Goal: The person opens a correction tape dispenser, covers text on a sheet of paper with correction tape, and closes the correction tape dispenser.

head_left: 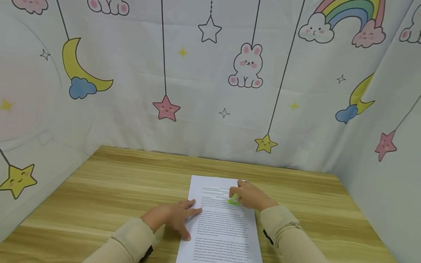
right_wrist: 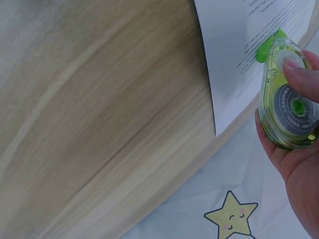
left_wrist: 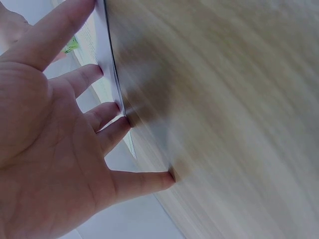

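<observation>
A stack of printed paper (head_left: 222, 230) lies on the wooden table, its text running in several paragraphs. My left hand (head_left: 179, 218) spreads its fingers over the paper's left edge; in the left wrist view that hand (left_wrist: 60, 134) touches the edge with several fingertips while the little finger rests on the wood. Near the top right of the page my right hand (head_left: 248, 194) grips a green correction tape (head_left: 233, 199). In the right wrist view the correction tape (right_wrist: 289, 107) has a clear yellow-green body, held between thumb and fingers, with its green tip at the printed lines.
The wooden table (head_left: 118, 190) extends on both sides of the paper. A white curtain (head_left: 207, 78) printed with stars, moons and rabbits hangs behind the far edge, and more of it stands at the left and right.
</observation>
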### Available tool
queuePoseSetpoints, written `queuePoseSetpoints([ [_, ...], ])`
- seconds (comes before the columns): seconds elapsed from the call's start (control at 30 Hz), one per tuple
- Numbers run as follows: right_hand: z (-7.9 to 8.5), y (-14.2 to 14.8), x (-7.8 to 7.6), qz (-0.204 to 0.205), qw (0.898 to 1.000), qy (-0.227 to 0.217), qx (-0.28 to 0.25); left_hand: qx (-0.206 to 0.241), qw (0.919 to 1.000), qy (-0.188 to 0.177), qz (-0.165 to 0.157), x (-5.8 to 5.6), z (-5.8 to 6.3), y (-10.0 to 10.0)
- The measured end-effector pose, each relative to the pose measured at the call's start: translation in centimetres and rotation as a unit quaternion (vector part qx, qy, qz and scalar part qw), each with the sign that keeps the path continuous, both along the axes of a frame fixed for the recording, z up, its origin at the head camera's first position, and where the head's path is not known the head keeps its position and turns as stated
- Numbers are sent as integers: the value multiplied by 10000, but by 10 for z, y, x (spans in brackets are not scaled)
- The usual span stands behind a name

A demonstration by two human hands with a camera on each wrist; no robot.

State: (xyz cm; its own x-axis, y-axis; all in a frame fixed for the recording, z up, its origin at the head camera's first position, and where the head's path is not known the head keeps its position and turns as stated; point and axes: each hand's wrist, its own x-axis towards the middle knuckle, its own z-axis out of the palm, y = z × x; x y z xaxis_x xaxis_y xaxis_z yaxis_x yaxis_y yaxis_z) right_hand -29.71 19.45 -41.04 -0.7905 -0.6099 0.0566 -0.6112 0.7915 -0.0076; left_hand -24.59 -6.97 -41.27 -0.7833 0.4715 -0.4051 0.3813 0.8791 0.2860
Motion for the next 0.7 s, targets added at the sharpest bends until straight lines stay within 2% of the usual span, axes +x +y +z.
queuePoseSetpoints([
  [0.17,1,5,1,-43,9999,-50,-80,9,10000,-36,56,0,-1,0],
  [0.5,1,17,3,133,9998,94,-108,50,10000,-32,54,-1,-3,-1],
  [0.7,1,23,5,66,9999,69,-101,60,9999,-72,76,-1,-2,-1],
])
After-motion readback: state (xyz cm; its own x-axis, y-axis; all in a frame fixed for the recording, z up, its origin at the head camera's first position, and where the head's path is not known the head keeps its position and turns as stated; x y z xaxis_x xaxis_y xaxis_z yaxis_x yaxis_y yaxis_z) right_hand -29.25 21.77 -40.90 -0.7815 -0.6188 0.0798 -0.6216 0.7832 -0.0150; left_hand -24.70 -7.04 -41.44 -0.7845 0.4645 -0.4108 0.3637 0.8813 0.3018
